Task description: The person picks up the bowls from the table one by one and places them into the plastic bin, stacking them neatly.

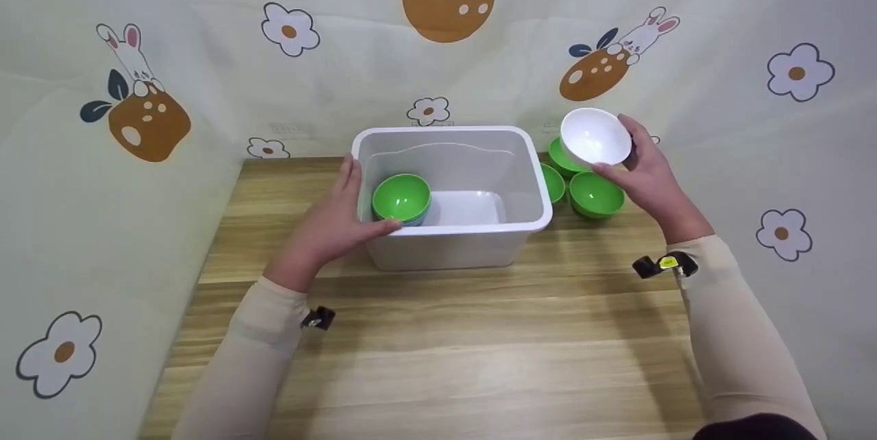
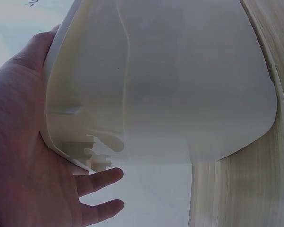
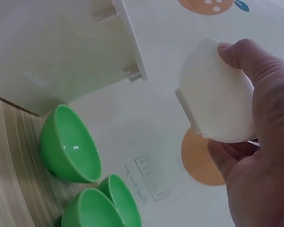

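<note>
Raised at the right in the head view, my right hand [image 1: 647, 169] pinches a white bowl [image 1: 595, 137] between thumb and fingers, its inside tilted toward the head camera. In the right wrist view the white bowl [image 3: 215, 94] shows its outside and foot ring. My left hand [image 1: 332, 217] rests on the near left corner of a white plastic bin [image 1: 452, 248], thumb along the front rim, fingers extended against the left side. A green bowl [image 1: 402, 197] sits inside the bin at the left, on top of something light blue.
Right of the bin stand several green bowls [image 1: 597, 194], partly hidden behind the white bowl and the bin wall. All stand on a wood-grain table [image 1: 438, 344]. A cloth [image 1: 342, 77] printed with rabbits and flowers hangs behind and at both sides.
</note>
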### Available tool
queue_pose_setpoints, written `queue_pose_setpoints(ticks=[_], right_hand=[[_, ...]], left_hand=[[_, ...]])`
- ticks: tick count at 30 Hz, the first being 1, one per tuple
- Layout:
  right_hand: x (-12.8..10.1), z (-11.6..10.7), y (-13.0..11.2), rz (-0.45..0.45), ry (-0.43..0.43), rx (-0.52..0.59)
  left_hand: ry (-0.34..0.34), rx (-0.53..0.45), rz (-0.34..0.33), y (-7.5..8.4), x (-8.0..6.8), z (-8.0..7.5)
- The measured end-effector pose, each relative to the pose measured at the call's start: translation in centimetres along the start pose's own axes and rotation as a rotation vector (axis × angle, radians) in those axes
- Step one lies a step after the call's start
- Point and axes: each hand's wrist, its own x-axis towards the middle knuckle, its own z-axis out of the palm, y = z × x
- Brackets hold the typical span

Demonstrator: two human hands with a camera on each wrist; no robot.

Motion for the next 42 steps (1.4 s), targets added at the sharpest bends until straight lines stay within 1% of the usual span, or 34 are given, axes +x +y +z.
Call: queue_pose_setpoints(ticks=[3,9,12,16,19,25,32,42], right_hand=[[0.2,0.5,-0.8,-0.01,-0.014,-0.001],[0.4,1.3,-2.0,0.016,-0.05,-0.055],[0.6,1.8,-2.4,0.004,-0.07,-0.017],[0.8,2.6,-2.8,-0.042,-0.098,0.042],[1.0,3.2,-3.0,-0.063,-0.123,0.044],[1.3,4.1,-3.6,-0.067,-0.169,0.055],[1.6,5.2,-4.3,-0.078,-0.215,0.058],[2.3,7.5,-5.5,-0.057,-0.278,0.055]], left_hand=[[0.001,-0.003,-0.004,0.0,0.0,0.0],[0.001,0.01,-0.006,0.0,0.0,-0.1],[0.006,0.018,0.005,0.1,-0.1,-0.1],[0.014,0.025,0.019,0.3,-0.1,-0.1],[0.01,0.025,0.012,0.3,-0.1,-0.1],[0.004,0.015,0.005,0.3,-0.1,-0.1],[0.002,0.027,0.004,0.5,-0.3,-0.1],[0.003,0.029,0.008,0.3,-0.2,-0.1]])
